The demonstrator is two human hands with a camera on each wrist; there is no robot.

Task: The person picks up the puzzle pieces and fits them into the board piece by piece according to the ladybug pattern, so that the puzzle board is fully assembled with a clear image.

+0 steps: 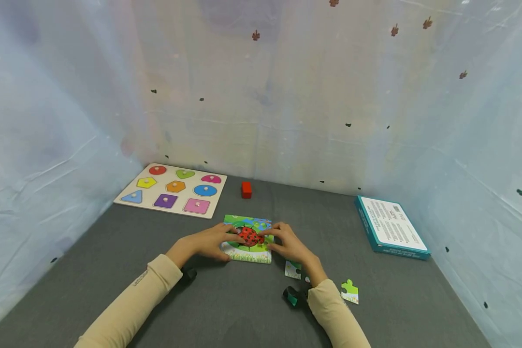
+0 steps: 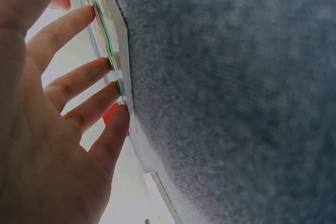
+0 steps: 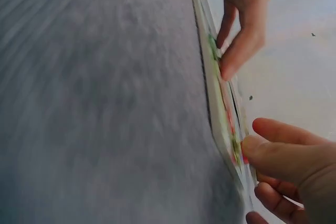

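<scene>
A small jigsaw puzzle with a red ladybug picture (image 1: 250, 257) lies on the grey table in the head view. My left hand (image 1: 206, 241) rests at its left side, thumb by the lower left corner and fingers reaching over the picture. In the left wrist view the spread fingers of the left hand (image 2: 58, 108) touch the board along its edge. At the right side, my right hand (image 1: 289, 244) touches the picture with thumb and index finger. The right wrist view shows the right thumb (image 3: 268, 153) on the puzzle's top. Whether a piece lies beneath the fingertips is hidden.
Loose puzzle pieces lie near the right forearm, one green and white piece (image 1: 293, 269) and another (image 1: 350, 292) farther right. A red block (image 1: 246, 190) stands behind the puzzle. A knobbed shape board (image 1: 176, 212) sits back left, a teal box (image 1: 391, 224) on the right.
</scene>
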